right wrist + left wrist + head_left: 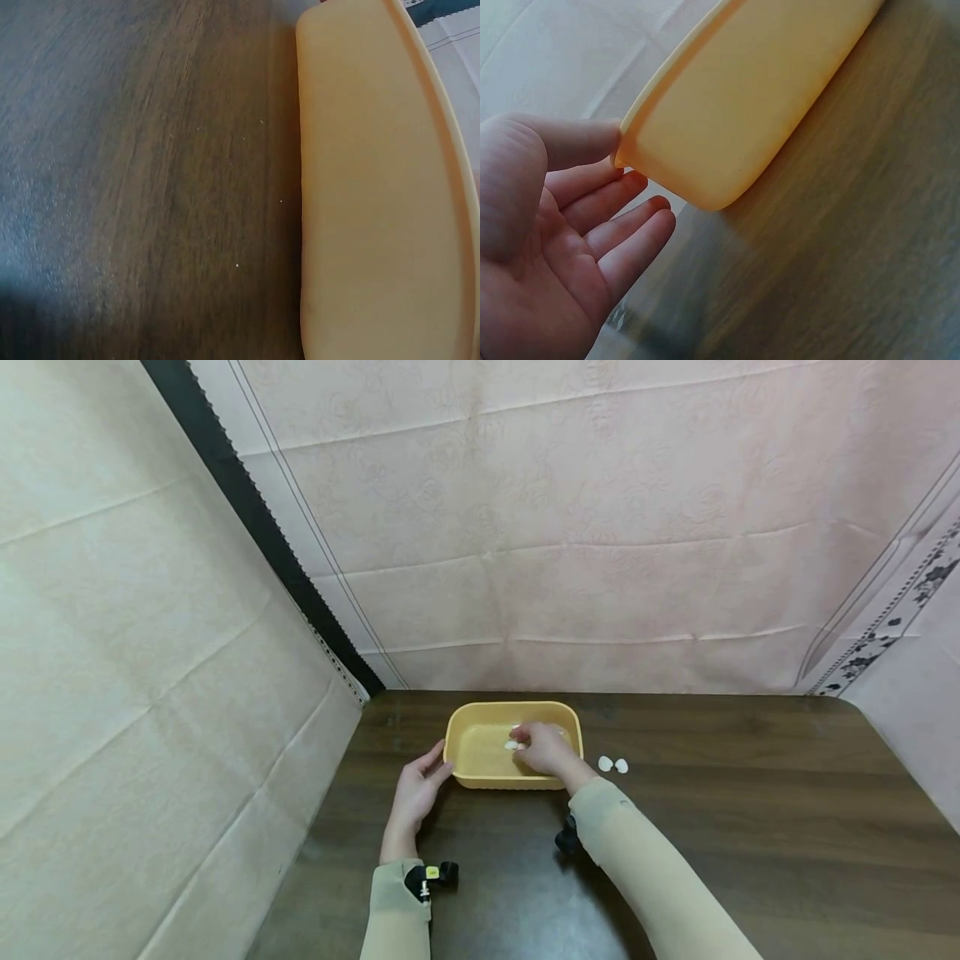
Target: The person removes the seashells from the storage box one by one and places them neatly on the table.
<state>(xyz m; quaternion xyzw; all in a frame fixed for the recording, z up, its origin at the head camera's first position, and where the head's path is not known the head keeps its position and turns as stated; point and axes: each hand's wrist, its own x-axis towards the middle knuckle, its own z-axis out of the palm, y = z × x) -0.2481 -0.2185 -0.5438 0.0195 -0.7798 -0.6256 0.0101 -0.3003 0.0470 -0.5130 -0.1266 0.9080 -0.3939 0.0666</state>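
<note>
Head view: a yellow plastic basin sits on the dark wood-grain tabletop, near the pale patterned cloth behind it. The left hand is at the basin's left end — its thumb and forefinger pinch the rim at the near corner, while the other fingers lie loosely bent outside the wall. The right hand reaches inside the basin with fingers bent downward, beside small white pieces; whether it grips one, I cannot tell. Two rounded white pieces lie side by side on the tabletop, just right of the basin. The right wrist view shows tiny pale specks near the basin's outer wall.
</note>
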